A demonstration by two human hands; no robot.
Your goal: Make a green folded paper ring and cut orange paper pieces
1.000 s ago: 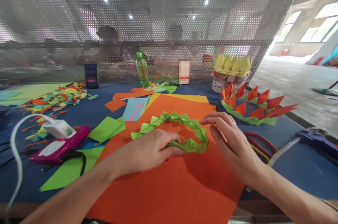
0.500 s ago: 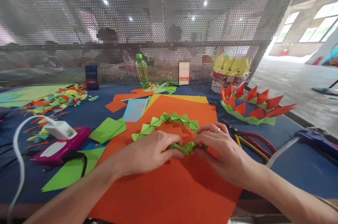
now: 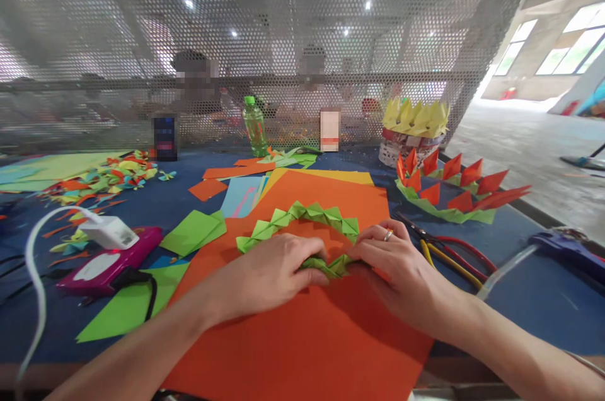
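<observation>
A ring of folded green paper pieces [image 3: 280, 218], with pointed tips along its edge, curves above a large orange sheet [image 3: 302, 331]. My left hand [image 3: 283, 265] is closed on the near left part of the ring, thumb in front and fingers behind. Opposite it, my right hand [image 3: 390, 262], wearing a ring on one finger, pinches the near right part of the same paper ring. Between the two hands a short stretch of folded green points shows. My fingers hide parts of the ring on both sides.
Scissors [image 3: 458, 253] and a blue glue gun [image 3: 567, 249] lie at right, below an orange-and-green paper crown [image 3: 454, 199]. A yellow paper crown [image 3: 416, 118] stands behind. At left are a magenta power strip [image 3: 108, 268] and green sheets [image 3: 193, 231]. A bottle [image 3: 254, 127] stands near the mesh screen.
The right side of the green ring has shifted slightly to the right. My right fingers have moved a little on the paper; my left hand has barely moved.
</observation>
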